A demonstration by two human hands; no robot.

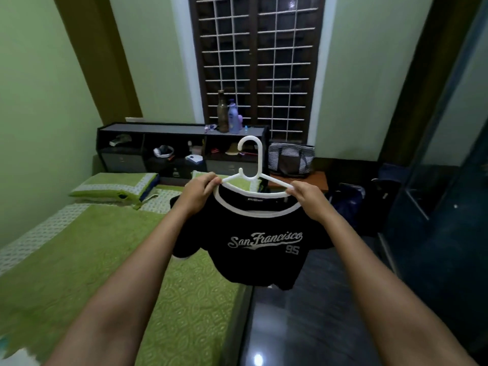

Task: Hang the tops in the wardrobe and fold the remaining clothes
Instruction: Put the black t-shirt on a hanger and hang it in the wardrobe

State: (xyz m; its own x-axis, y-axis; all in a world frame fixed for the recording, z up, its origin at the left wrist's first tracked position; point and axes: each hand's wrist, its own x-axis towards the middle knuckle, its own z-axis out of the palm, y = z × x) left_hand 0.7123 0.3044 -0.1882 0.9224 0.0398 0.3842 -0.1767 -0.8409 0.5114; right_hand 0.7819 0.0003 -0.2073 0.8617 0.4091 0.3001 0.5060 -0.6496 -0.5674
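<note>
Head view: we hold a black T-shirt (260, 249) on a white hanger (253, 169) in the air, above the edge of the green bed (87, 249) and the dark floor (317, 313). Our left hand (198, 192) pinches the collar and the hanger's left arm together, fingers curled. Our right hand (307, 198) pinches the hanger's right arm at the collar. The hook points upward. A striped bag (290, 157) stands behind, beside the headboard shelf (182, 149).

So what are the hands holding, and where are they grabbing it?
Both hold a black T-shirt on a white hanger. The left hand pinches one shoulder end, the right hand the other.
</note>
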